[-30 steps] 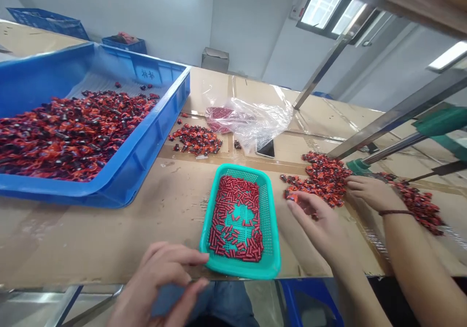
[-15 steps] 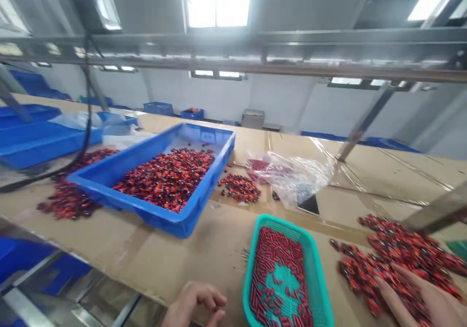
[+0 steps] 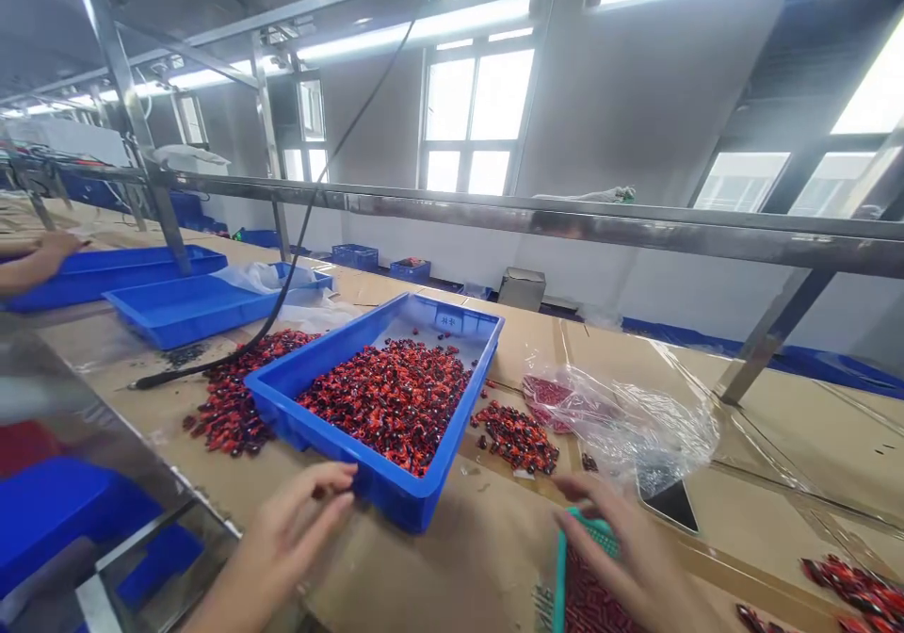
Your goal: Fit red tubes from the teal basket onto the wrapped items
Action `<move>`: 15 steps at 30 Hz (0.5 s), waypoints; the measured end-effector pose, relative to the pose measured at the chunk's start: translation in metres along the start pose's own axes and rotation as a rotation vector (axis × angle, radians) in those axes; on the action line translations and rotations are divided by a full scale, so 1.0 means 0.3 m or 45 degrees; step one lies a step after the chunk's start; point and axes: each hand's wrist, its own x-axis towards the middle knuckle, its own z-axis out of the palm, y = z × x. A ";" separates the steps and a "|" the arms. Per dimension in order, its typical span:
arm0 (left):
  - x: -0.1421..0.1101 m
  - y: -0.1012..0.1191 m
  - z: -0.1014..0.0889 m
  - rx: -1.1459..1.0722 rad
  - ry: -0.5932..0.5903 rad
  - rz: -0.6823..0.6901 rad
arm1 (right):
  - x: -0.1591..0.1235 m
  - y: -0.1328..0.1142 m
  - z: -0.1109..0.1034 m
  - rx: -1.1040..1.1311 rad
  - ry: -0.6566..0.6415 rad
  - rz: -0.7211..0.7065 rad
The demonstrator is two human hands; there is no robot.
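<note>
Left hand (image 3: 300,525): open, fingers loosely extended, raised over the cardboard-covered surface (image 3: 452,558), fingertips just beside the near corner of the blue rectangular plastic crate (image 3: 395,492); whether they touch it cannot be told. Right hand (image 3: 625,543): fingers spread and resting on the far rim of the teal perforated plastic basket (image 3: 565,567), at the bottom edge of view; nothing visibly pinched. Basket contents: small red cylindrical sleeves (image 3: 589,605), partly hidden by the hand. Crate contents: a heap of small red-and-black parts (image 3: 388,397). Loose piles of the same parts: one left of the crate (image 3: 230,412), one right of it (image 3: 515,435), one at the lower right edge (image 3: 854,595). Crumpled clear plastic bag (image 3: 621,421), beyond the right hand, with a dark flat phone (image 3: 670,501) just beside its near edge. Black cable (image 3: 282,275), hanging down to the surface left of the crate. Another person's hand (image 3: 42,256), far left, over a second blue tray (image 3: 105,275).
</note>
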 end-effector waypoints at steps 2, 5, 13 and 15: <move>0.156 -0.045 -0.042 0.061 -0.063 -0.038 | 0.189 -0.115 0.095 0.038 -0.135 -0.084; 0.376 -0.111 -0.008 0.184 -0.134 -0.112 | 0.438 -0.201 0.268 -0.008 -0.305 -0.114; 0.629 -0.277 0.203 0.596 -0.260 -0.603 | 0.796 -0.195 0.575 -0.319 -0.479 0.317; 0.655 -0.318 0.224 0.648 -0.328 -0.744 | 0.839 -0.176 0.613 -0.342 -0.513 0.447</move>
